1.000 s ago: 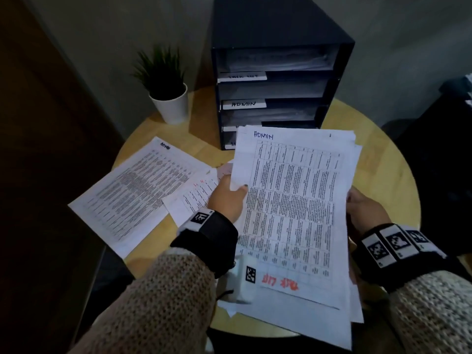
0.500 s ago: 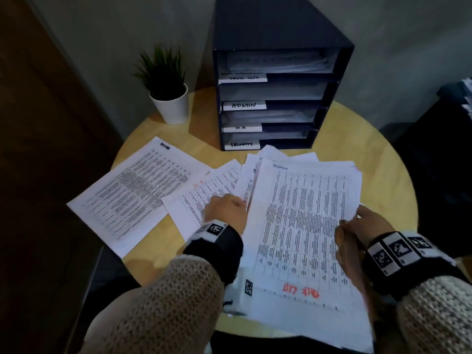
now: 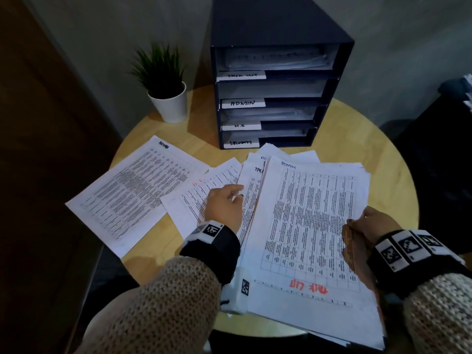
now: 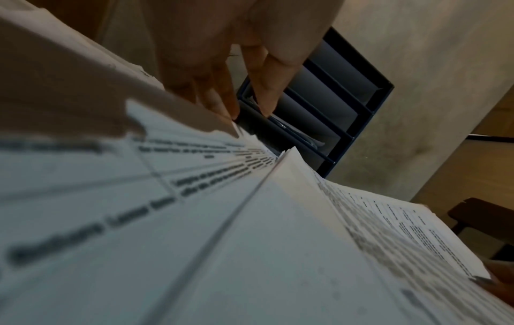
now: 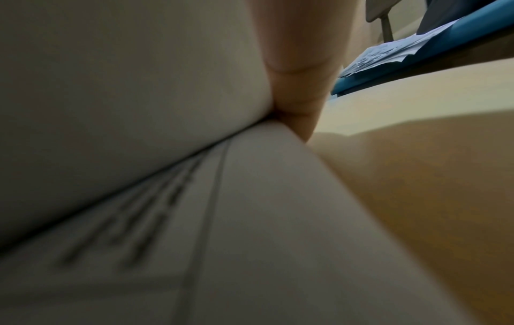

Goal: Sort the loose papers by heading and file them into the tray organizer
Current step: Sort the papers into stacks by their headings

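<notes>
The thick stack of white printed papers (image 3: 306, 226) has dropped flat. The right hand (image 3: 370, 223) pinches its right edge; the left hand (image 3: 224, 205), fingers loosely extended, presses the sheets just left. Dark four-shelf tray organizer (image 3: 275, 98) stands straight ahead.

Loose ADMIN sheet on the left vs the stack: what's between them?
In the head view, the H.R sheet, with the left hand resting on it.

dim grey wall (image 3: 408, 47) behind round pale wooden table (image 3: 357, 118), dark door (image 3: 38, 149) left
</notes>
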`<act>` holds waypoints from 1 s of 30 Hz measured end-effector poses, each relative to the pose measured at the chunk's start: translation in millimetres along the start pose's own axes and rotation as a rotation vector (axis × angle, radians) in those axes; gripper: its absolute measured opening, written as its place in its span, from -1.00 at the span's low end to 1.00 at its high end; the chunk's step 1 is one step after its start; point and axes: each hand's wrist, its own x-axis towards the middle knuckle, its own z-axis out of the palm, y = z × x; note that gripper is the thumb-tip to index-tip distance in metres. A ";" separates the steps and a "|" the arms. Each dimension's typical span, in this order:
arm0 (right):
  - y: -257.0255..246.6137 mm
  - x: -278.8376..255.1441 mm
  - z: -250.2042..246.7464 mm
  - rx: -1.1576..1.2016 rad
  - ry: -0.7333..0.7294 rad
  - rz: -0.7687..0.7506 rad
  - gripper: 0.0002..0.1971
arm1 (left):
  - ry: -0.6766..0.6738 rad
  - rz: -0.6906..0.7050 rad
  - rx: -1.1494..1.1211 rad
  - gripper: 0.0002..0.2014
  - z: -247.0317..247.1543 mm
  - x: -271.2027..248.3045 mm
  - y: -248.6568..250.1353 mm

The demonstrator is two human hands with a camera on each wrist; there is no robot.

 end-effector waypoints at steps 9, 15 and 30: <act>-3.4 -1.6 -0.7 -0.078 -0.014 -0.022 -0.72 | -0.006 -0.088 -0.063 -0.77 -3.1 -4.7 4.1; -6.5 2.8 0.8 0.013 0.012 -0.039 -0.60 | -0.013 -0.047 -0.037 -0.80 -1.7 0.6 -0.1; -8.4 3.2 0.9 0.059 -0.007 -0.059 -0.71 | 0.026 -0.138 -0.050 -0.68 -7.9 8.9 -4.7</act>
